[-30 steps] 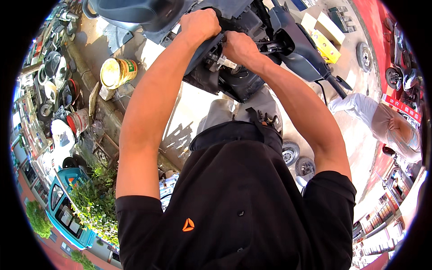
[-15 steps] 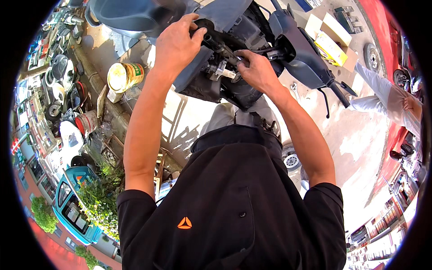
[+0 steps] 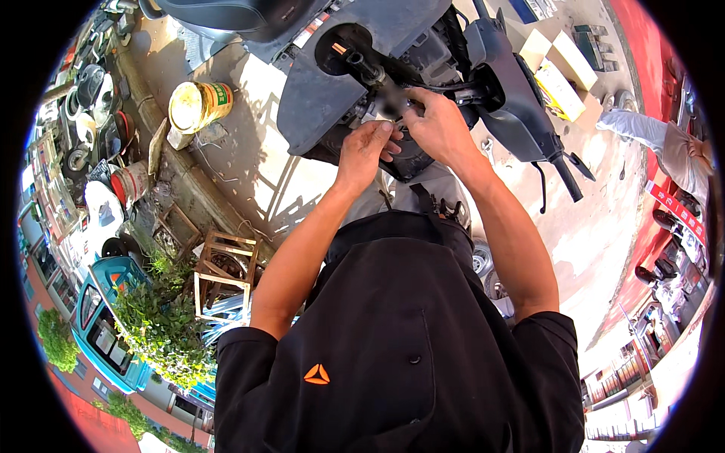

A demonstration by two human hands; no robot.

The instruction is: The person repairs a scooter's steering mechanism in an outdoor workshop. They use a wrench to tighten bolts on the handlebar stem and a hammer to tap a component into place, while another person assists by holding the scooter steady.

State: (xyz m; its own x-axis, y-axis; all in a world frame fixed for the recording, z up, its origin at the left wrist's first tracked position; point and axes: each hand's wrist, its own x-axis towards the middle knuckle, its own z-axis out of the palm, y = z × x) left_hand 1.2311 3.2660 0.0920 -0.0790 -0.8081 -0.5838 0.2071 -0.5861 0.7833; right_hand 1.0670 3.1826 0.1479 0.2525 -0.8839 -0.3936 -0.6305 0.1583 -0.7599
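Observation:
A dark grey scooter (image 3: 521,98) stands before me with its body panels partly opened. Its wide floor panel (image 3: 310,113) has a round dark opening, where a black cylindrical part (image 3: 370,72) with a copper-coloured end lies. Low at the opening's near side, my left hand (image 3: 366,155) has thumb and fingers pinched together beside a small pale part. My right hand (image 3: 438,124) is curled just right of it, its fingertips closed among the dark parts. What either hand pinches is too small and blurred to make out.
A yellowish bucket (image 3: 198,106) stands on the left by a kerb. A wooden chair frame (image 3: 226,268) and a leafy plant (image 3: 162,317) are nearer me. Right of the handlebar are an open cardboard box (image 3: 563,75) and a person in light trousers (image 3: 638,124). A wrench (image 3: 487,149) lies on the ground.
My left hand has left the upper end of the black cylindrical part and come down towards me, beside my right hand. The right hand stays nearly in place. The round opening now shows.

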